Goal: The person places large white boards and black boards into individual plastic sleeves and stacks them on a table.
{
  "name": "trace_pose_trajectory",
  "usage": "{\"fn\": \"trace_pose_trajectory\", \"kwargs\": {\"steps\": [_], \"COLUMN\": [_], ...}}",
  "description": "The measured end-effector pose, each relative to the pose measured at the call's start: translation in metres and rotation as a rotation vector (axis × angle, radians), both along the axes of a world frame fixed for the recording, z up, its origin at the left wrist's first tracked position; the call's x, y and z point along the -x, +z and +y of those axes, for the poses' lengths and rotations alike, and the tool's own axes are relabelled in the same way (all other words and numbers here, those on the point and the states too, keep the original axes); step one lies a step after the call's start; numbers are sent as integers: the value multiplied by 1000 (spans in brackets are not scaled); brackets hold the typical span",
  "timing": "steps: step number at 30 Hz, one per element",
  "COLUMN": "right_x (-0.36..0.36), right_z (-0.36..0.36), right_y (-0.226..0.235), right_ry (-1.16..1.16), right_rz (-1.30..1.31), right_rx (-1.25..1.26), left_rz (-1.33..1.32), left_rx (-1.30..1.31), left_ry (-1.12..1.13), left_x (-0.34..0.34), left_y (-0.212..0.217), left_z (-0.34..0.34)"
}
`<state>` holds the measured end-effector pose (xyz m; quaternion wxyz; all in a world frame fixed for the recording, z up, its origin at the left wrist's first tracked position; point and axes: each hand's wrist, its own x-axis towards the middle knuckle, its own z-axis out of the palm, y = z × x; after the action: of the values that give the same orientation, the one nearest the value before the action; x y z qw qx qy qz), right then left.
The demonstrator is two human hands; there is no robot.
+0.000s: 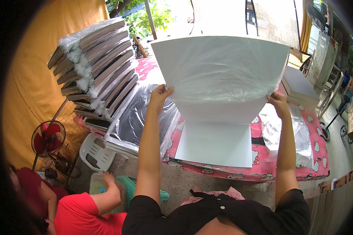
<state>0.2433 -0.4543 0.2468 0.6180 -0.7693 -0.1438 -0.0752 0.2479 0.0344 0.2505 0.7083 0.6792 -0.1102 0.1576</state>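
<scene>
A large pale board [219, 51] stands tilted up in front of me, its upper part covered by a clear plastic bag [223, 88] that bunches in creases across its middle. At the board's left edge, my left hand [160, 98] pinches the plastic. My right hand [277, 102] grips the plastic at the right edge. The bag's lower rim hangs between the hands, and the board below it is bare. Under the raised board, a flat white sheet [215, 145] lies on the pink patterned tablecloth [223, 171]; I cannot tell whether the two are joined.
Plastic-wrapped panels [98, 66] form a tall stack at the left, beside a dark wrapped panel [131, 121]. Crumpled clear plastic [288, 133] lies right of the sheet; grey panels [300, 88] sit behind it. A person in red [80, 213] is close at lower left, near a green stool [126, 188].
</scene>
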Motion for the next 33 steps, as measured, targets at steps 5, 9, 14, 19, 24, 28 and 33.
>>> {"fn": "trace_pose_trajectory", "kwargs": {"steps": [5, 9, 14, 19, 24, 28, 33], "right_x": [24, -2, -24, 33, 12, 20, 94], "right_z": [23, 26, 9, 18, 75, 60, 39], "right_y": [58, 95, -3, -95, -133, -155, -160], "right_ry": [-318, -476, -297, 57, -408, -515, -443], "right_rz": [-508, -360, 61, 261, -6, 52, 12], "right_rx": [-229, -164, -41, 153, 769, 960, 1162], "left_rz": [-181, -209, 140, 129, 344, 473, 517], "left_rx": [82, 248, 230, -579, -833, -1094, -1168], "left_ry": [200, 207, 55, -59, 462, 491, 369], "left_x": [41, 21, 15, 62, 38, 54, 157], "left_y": [47, 77, -3, -94, -145, -162, -141], "left_z": [-50, -49, -34, -25, -33, -39, -37]}}
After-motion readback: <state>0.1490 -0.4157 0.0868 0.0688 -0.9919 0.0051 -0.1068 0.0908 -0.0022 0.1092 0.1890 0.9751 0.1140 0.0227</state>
